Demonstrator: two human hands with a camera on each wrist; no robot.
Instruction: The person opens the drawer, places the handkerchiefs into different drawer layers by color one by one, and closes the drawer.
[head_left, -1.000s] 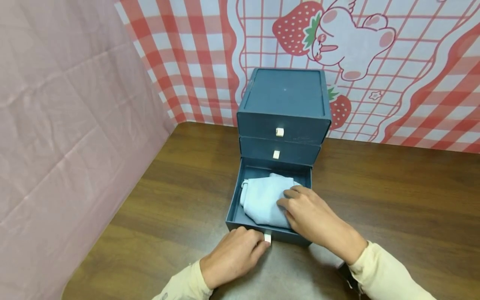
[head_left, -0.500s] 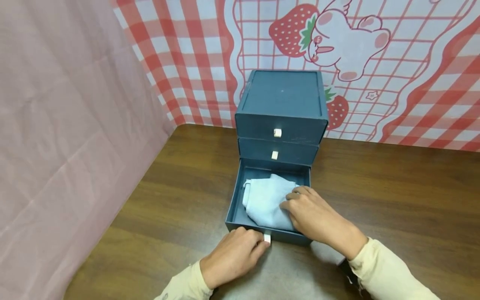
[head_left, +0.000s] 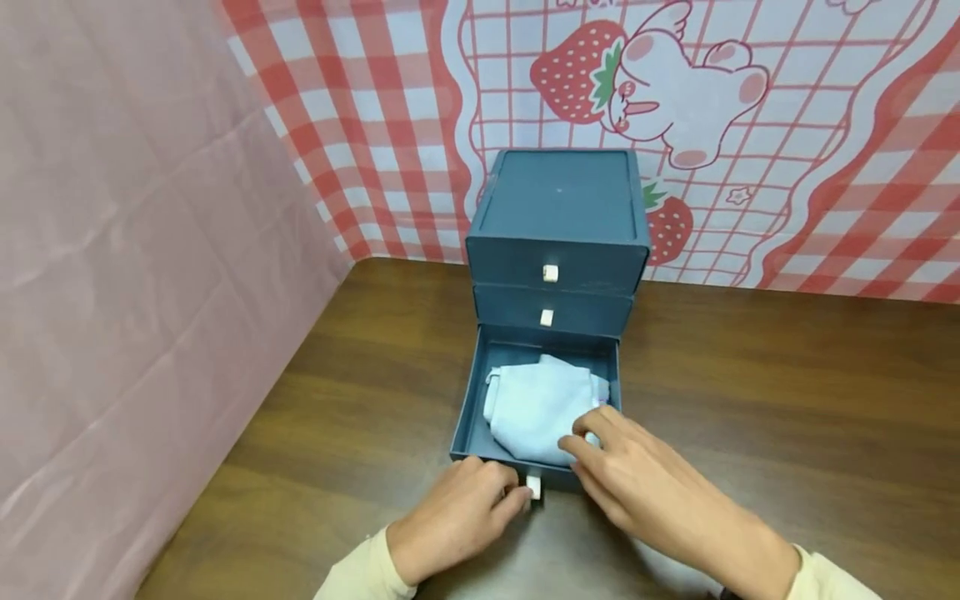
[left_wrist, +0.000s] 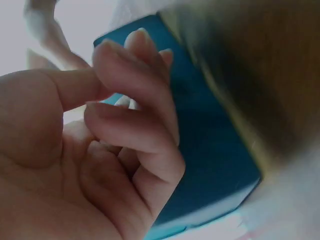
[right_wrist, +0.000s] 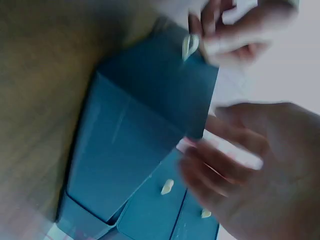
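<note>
A pale blue folded cloth [head_left: 536, 412] lies in the pulled-out bottom drawer [head_left: 467, 429] of a dark blue drawer unit [head_left: 558, 196]. At the drawer's front, my left hand [head_left: 457, 517] has its fingers curled and its thumb at the white pull tab [head_left: 534, 486], which it seems to pinch. In the left wrist view, fingers and thumb of the left hand [left_wrist: 120, 130] meet close to that tab. My right hand [head_left: 648, 483] is over the drawer's front right corner, fingers loosely bent near the cloth. The right wrist view shows the right hand [right_wrist: 250, 170] blurred, its fingers apart and holding nothing.
Two closed drawers with white tabs, the upper tab [head_left: 551, 273] and the middle tab [head_left: 547, 317], are above the pulled-out one. The unit stands on a brown wooden table [head_left: 322, 400]. A red-and-white patterned cloth [head_left: 375, 125] hangs behind, and a pink sheet [head_left: 135, 250] at the left.
My right hand has drawn back from the cloth toward the drawer's front right corner, uncovering the cloth's right edge. The left hand stays at the pull tab. The view has shifted slightly.
</note>
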